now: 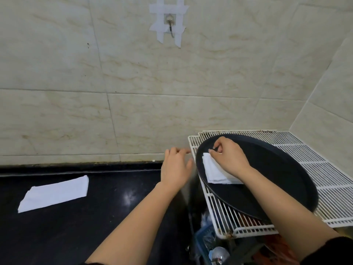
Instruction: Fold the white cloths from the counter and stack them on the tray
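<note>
Black bench (95, 226), left; white wire rack (324, 178) under round black tray (277, 169), right. Laid on bench: folded white cloth (55, 193). Laid on tray: second folded cloth (212, 171), corner pinched by right grip (231, 157). Left grip (175, 167) relaxed, empty, beside tray.

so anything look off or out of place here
Mainly the wall hook, held on by criss-crossed strips of white tape, a makeshift fix. The white wire rack under the black tray shows rusty spots at its near corner. The folded cloth the right hand pinches lies flat on the tray.
</note>
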Demonstrator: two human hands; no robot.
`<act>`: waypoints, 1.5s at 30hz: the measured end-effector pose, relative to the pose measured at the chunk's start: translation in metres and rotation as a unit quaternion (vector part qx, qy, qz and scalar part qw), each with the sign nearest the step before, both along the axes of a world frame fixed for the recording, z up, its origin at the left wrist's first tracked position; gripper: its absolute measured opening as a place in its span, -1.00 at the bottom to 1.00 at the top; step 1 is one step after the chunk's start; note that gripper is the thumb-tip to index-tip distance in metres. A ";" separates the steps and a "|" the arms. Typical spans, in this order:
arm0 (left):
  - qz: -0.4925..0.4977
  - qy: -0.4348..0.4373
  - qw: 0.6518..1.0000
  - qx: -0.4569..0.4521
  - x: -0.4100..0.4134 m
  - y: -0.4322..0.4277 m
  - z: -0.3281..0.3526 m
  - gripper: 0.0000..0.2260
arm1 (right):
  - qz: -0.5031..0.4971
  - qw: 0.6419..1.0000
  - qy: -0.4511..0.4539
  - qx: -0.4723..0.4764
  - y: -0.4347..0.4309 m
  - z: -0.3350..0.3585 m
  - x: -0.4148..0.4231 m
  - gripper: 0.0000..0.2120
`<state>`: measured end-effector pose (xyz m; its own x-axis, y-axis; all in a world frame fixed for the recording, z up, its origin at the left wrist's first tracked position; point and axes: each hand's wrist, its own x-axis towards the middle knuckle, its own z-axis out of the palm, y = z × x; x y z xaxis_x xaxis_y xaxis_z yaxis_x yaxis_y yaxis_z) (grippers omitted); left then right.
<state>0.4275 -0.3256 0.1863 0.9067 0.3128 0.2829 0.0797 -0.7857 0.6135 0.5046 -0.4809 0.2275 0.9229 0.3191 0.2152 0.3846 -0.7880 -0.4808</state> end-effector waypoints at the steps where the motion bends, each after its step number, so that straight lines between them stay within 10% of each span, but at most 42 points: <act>1: 0.016 0.004 1.000 -0.007 -0.005 0.011 -0.003 -0.70 | 0.019 1.000 0.001 -0.005 0.013 0.000 0.000 -0.86; 29: 0.332 0.168 0.923 -0.101 -0.380 0.425 -0.142 -0.73 | 0.271 0.920 0.256 -0.124 0.490 -0.177 -0.311 -0.90; 45: 0.596 0.157 0.741 -0.267 -0.530 0.524 -0.201 -0.62 | 0.336 0.855 0.377 -0.121 0.647 -0.232 -0.455 -0.68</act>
<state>-0.1029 0.1984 -0.0151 -0.1081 0.9356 -0.3360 0.7268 0.3050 0.6154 0.0494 0.1660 -0.0046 0.3613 0.7826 -0.5070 0.4431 -0.6225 -0.6451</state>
